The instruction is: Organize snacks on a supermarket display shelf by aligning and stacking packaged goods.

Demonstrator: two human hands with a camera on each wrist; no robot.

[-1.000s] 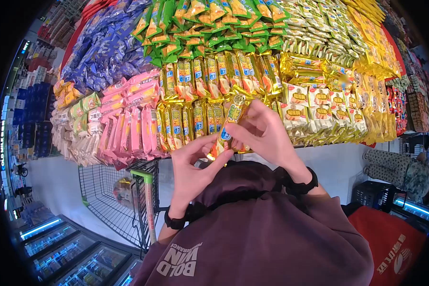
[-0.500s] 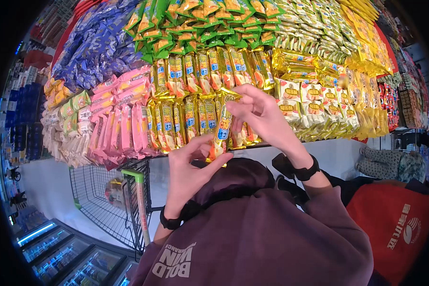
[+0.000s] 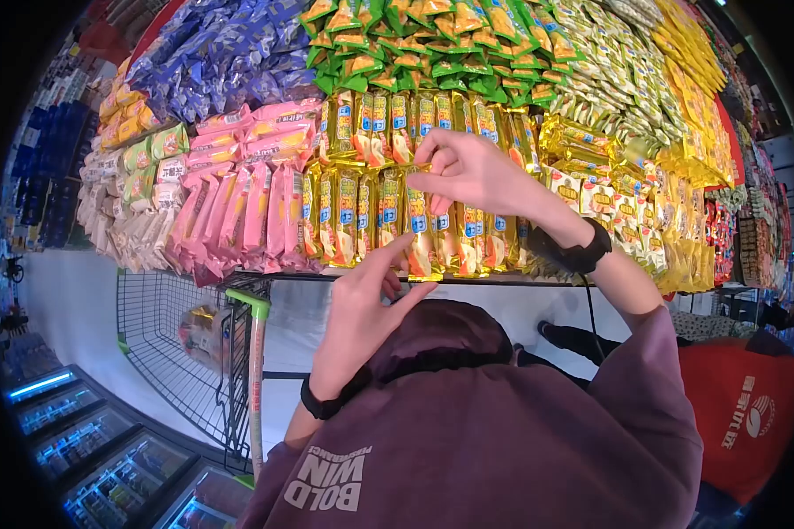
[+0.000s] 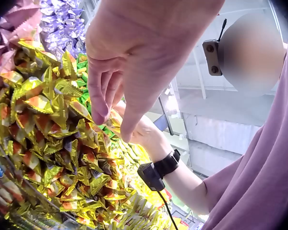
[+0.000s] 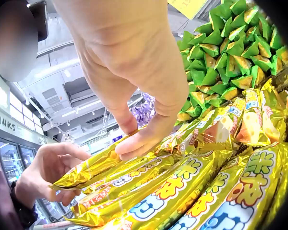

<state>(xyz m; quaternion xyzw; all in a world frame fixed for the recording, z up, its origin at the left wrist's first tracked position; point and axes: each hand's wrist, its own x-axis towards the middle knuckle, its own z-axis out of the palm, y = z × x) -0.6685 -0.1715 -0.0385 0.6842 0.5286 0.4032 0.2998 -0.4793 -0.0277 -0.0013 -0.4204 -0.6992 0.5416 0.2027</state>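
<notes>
A long gold snack packet (image 3: 420,225) with blue and yellow lettering lies along the front row of matching packets (image 3: 369,212). My right hand (image 3: 476,176) pinches its far end between thumb and fingers, as the right wrist view shows. At the near end of the packet is my left hand (image 3: 355,309), thumb and index finger spread apart. In the left wrist view the left hand (image 4: 134,57) has loosely bent fingers and a gap before the thumb. Seen from the right wrist, the packet (image 5: 93,165) tilts slightly over its neighbours, its crimped tip close to the left hand (image 5: 48,167).
Pink packets (image 3: 229,212) are stacked to the left, white and gold ones (image 3: 622,207) to the right. Green packets (image 3: 441,53) and blue ones (image 3: 229,62) lie behind. A wire shopping cart (image 3: 181,344) stands at the left; a person in a red vest (image 3: 737,414) is at the right.
The packet has moved from between both hands down onto the front row. My left hand has loosened from its near end; my right hand has shifted to the far end.
</notes>
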